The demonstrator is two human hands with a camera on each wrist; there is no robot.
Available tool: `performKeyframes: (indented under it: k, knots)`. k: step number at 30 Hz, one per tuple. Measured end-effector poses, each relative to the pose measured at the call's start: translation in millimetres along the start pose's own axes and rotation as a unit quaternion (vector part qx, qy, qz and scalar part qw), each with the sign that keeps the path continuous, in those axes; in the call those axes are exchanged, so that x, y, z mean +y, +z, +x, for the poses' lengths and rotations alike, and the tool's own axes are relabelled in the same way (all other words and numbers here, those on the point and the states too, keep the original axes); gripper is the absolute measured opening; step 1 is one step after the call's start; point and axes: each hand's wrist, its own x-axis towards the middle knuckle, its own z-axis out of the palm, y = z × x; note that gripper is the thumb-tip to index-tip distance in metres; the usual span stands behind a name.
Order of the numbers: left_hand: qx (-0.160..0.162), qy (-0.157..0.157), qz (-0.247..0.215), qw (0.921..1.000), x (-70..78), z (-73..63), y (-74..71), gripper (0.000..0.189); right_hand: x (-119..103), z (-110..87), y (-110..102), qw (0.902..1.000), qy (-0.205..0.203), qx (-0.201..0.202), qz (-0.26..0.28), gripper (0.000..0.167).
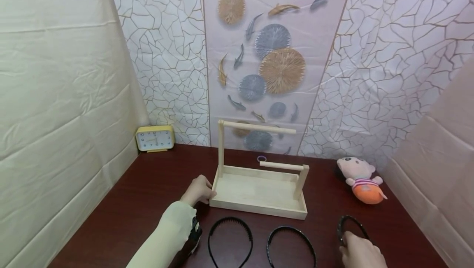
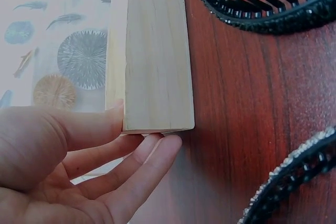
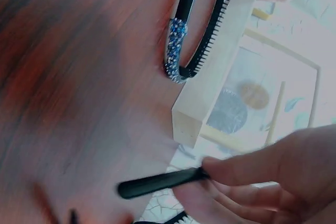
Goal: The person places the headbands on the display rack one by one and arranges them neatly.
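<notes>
A pale wooden display stand (image 1: 259, 209), a shallow tray with two posts of different height that each carry a dowel, sits mid-table. At its left front corner, my left hand (image 1: 198, 189) pinches the tray's wall between thumb and fingers, as the left wrist view shows close up. Over at the right, my right hand (image 1: 361, 252) holds a black toothed headband (image 1: 347, 217). One flat black end of that band (image 3: 157, 183) sticks out past my thumb in the right wrist view. Two more headbands, a left one (image 1: 231, 219) and a right one (image 1: 289, 228), lie in front of the stand.
A yellow alarm clock (image 1: 154, 138) stands at the back left. A plush doll (image 1: 364, 181) lies at the back right. Behind the stand is a small purple ring (image 1: 261, 158). Cloth walls enclose the dark red table (image 1: 122, 227) on the left, back and right.
</notes>
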Motion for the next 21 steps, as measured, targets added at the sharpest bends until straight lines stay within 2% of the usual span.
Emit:
performKeyframes:
  k: [5,9,13,17,19,21]
  knots:
    - [-0.002,-0.005,-0.005,1.0000,-1.7,0.0,-0.9,0.032,3.4,3.8,-5.6,0.9944,-0.005,0.101,0.032,0.022]
    - [0.000,-0.001,-0.004,1.0000,-1.5,-0.2,-1.0,0.031,3.2,7.0,-10.6,0.9782,-0.012,0.196,0.068,0.025]
    - [0.000,0.006,0.000,1.0000,-0.9,-0.2,-0.1,0.030,3.8,9.9,-16.0,0.9522,-0.017,0.288,0.099,0.026]
    - [0.002,0.009,0.000,1.0000,-0.5,-1.4,-0.4,0.029,2.7,15.9,-22.8,0.9124,-0.056,0.388,0.117,0.021]
    - [0.003,0.009,-0.001,1.0000,-0.2,-1.8,-0.3,0.028,1.4,20.0,-26.1,0.8937,-0.076,0.425,0.121,0.019]
    - [0.002,0.011,0.000,0.9999,1.1,-2.6,0.4,0.028,0.5,24.0,-29.2,0.8802,-0.086,0.448,0.130,0.018]
